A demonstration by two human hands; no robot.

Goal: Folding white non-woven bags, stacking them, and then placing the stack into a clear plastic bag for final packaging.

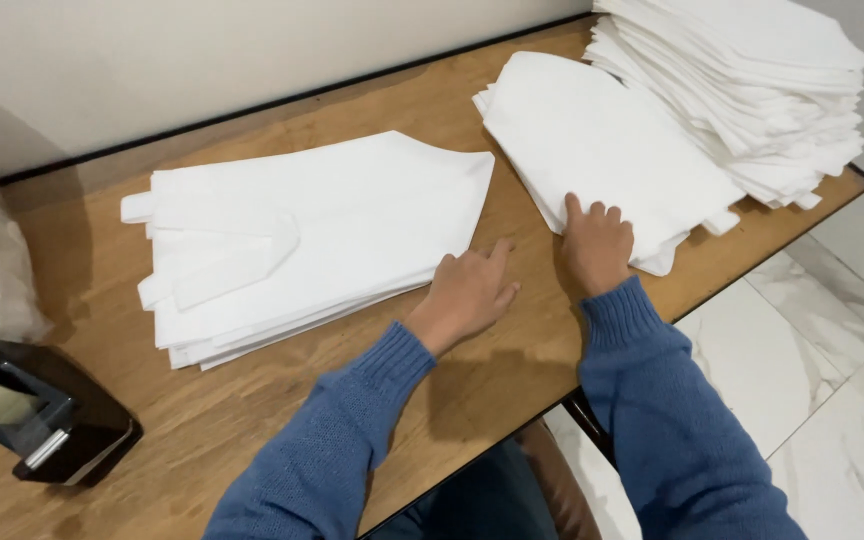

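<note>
Hands [532, 270] lie flat, right fingers on white folded cloth [602, 140].

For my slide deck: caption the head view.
Left hand beside a flat white fabric stack, right hand on a smaller pile.

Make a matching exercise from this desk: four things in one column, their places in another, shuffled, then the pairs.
Things:
1. black tape dispenser
2. tall stack of folded white cloths
3. left hand
4. right hand

Places:
A. far right corner of the wooden table
B. on the edge of the small white cloth pile
C. near left edge
D. flat on bare wood beside the wide white cloth pile

Pairs: 1-C, 2-A, 3-D, 4-B
</note>
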